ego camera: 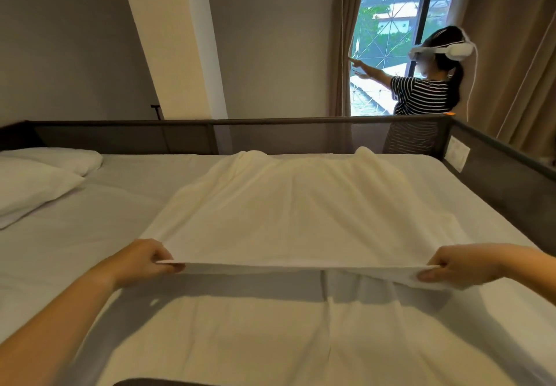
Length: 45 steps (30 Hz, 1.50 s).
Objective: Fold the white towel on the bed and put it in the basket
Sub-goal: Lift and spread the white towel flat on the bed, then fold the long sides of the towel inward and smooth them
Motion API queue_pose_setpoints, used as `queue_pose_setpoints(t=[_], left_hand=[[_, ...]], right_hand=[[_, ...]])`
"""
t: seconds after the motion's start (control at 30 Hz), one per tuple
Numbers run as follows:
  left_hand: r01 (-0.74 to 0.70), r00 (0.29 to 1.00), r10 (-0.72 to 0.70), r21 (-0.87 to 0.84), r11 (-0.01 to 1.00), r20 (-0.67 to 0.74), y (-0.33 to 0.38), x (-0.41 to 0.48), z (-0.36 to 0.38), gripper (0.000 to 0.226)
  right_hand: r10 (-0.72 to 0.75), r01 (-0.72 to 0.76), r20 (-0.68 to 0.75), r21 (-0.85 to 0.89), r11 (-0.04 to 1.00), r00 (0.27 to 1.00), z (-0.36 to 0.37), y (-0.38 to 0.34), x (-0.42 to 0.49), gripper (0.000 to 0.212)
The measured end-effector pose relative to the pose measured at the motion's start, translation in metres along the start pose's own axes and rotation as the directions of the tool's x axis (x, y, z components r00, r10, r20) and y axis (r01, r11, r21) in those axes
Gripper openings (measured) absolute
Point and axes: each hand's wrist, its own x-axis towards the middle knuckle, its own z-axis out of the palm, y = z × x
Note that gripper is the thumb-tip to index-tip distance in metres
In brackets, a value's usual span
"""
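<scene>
The towel (pixel 301 214) lay spread out on the bed (pixel 60 250), and it reached from the near side almost to the dark rail (pixel 270 133) at the far side. One edge of it was lifted off the bed and pulled straight between two hands. The left hand (pixel 141 262) pinched one end of that edge, with the thumb under and the fingers curled on top, so its grip was closed on the towel. The right hand (pixel 460 268) pinched the other end the same way, and its grip was closed on the towel too. More of the towel lay flat under the lifted edge, with a dark shadow on it. The towel looked soft, thin and light. It sagged a little in the middle and bunched up at the far end, so it would flop and wrinkle if only one spot was held. The best places to hold it were the two ends of an edge, kept well apart, so the cloth stayed flat while it was laid over. It did not look slippery and could not break. The fold seemed to be only starting. No basket could be seen. Two pillows (pixel 30 187) lay at the left of the bed, and another person (pixel 421 93) stood by the window (pixel 388 9).
</scene>
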Motion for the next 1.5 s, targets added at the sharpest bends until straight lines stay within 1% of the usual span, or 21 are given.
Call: queue_pose_setpoints(t=[0.07,0.1,0.17,0.23,0.33,0.4,0.5,0.6,0.67,0.73,0.77,0.83,0.87,0.93,0.97,1.03,1.1,1.2,1.3,1.4,1.5], left_hand=[[0.006,0.999,-0.007,0.024,1.000,0.048,-0.006,0.000,0.009,0.062],[0.012,0.998,-0.014,0.028,1.000,0.058,-0.008,0.001,0.014,0.060],[0.036,0.997,-0.039,0.037,0.999,0.064,-0.010,0.001,0.021,0.053],[0.054,0.995,-0.057,0.036,0.998,0.085,-0.012,0.001,0.028,0.056],[0.097,0.980,-0.100,0.029,0.995,0.170,-0.012,0.001,0.030,0.046],[0.129,0.960,-0.133,0.030,0.991,0.245,-0.008,0.000,0.027,0.041],[0.182,0.920,-0.184,0.040,0.983,0.345,-0.001,0.003,0.024,0.054],[0.227,0.883,-0.229,0.052,0.972,0.410,0.011,0.009,0.019,0.059],[0.232,0.880,-0.228,0.041,0.972,0.416,0.017,0.015,0.015,0.057],[0.227,0.886,-0.198,-0.020,0.974,0.419,0.019,0.025,0.011,0.069],[0.210,0.893,-0.175,-0.042,0.977,0.414,0.021,0.031,0.010,0.075],[0.149,0.916,-0.120,-0.047,0.988,0.384,0.028,0.047,0.008,0.078],[0.112,0.928,-0.096,-0.025,0.993,0.361,0.033,0.056,0.007,0.074],[0.055,0.945,-0.056,0.012,0.998,0.323,0.046,0.077,0.006,0.068],[0.032,0.952,-0.039,0.025,0.999,0.305,0.054,0.089,0.005,0.064],[-0.017,0.959,0.003,0.046,0.999,0.284,0.080,0.112,0.005,0.047],[-0.049,0.966,0.031,0.063,0.997,0.256,0.114,0.135,0.006,0.032],[-0.109,0.976,0.090,0.086,0.990,0.198,0.174,0.170,0.017,0.032],[-0.201,0.972,0.188,0.083,0.976,0.141,0.232,0.206,0.034,0.038],[-0.265,0.956,0.254,0.062,0.962,0.146,0.291,0.239,0.054,0.048],[-0.307,0.944,0.302,0.023,0.951,0.135,0.350,0.274,0.078,0.058]], right_hand=[[0.036,-0.035,0.015,-0.069,0.997,0.999,0.008,-0.007,0.003,0.055],[0.046,-0.046,0.005,-0.104,0.994,0.999,0.012,-0.010,0.004,0.053],[0.058,-0.057,0.001,-0.138,0.989,0.998,0.017,-0.014,0.004,0.055],[0.060,-0.056,0.024,-0.144,0.988,0.998,0.021,-0.015,0.006,0.058],[0.107,-0.095,0.085,-0.141,0.985,0.991,0.024,-0.014,0.008,0.058],[0.126,-0.110,0.159,-0.107,0.988,0.979,0.025,-0.013,0.011,0.057],[0.114,-0.096,0.227,-0.088,0.991,0.967,0.027,-0.012,0.012,0.048],[0.077,-0.072,0.271,-0.027,0.997,0.960,0.029,-0.008,0.017,0.053],[0.028,-0.046,0.307,0.050,0.998,0.951,0.029,-0.005,0.019,0.060],[-0.015,-0.014,0.338,0.082,0.996,0.941,0.027,-0.001,0.020,0.074],[-0.027,-0.010,0.356,0.101,0.995,0.934,0.026,0.001,0.021,0.077],[-0.062,-0.006,0.360,0.185,0.983,0.931,0.022,0.004,0.023,0.066],[-0.082,0.004,0.329,0.233,0.972,0.941,0.019,0.005,0.022,0.058],[-0.090,0.036,0.194,0.269,0.962,0.977,0.012,0.008,0.023,0.042],[-0.082,0.054,0.107,0.247,0.967,0.991,0.008,0.013,0.024,0.037],[-0.060,0.068,-0.050,0.175,0.982,0.997,0.000,0.027,0.028,0.029],[-0.020,0.048,-0.190,0.142,0.989,0.982,-0.006,0.045,0.031,0.020],[0.087,-0.006,-0.362,0.218,0.976,0.928,-0.013,0.069,0.035,0.017],[0.217,-0.058,-0.399,0.374,0.926,0.891,-0.013,0.093,0.044,0.027],[0.272,-0.108,-0.387,0.395,0.912,0.881,-0.012,0.107,0.050,0.044],[0.332,-0.144,-0.352,0.466,0.873,0.875,-0.013,0.121,0.062,0.057]])
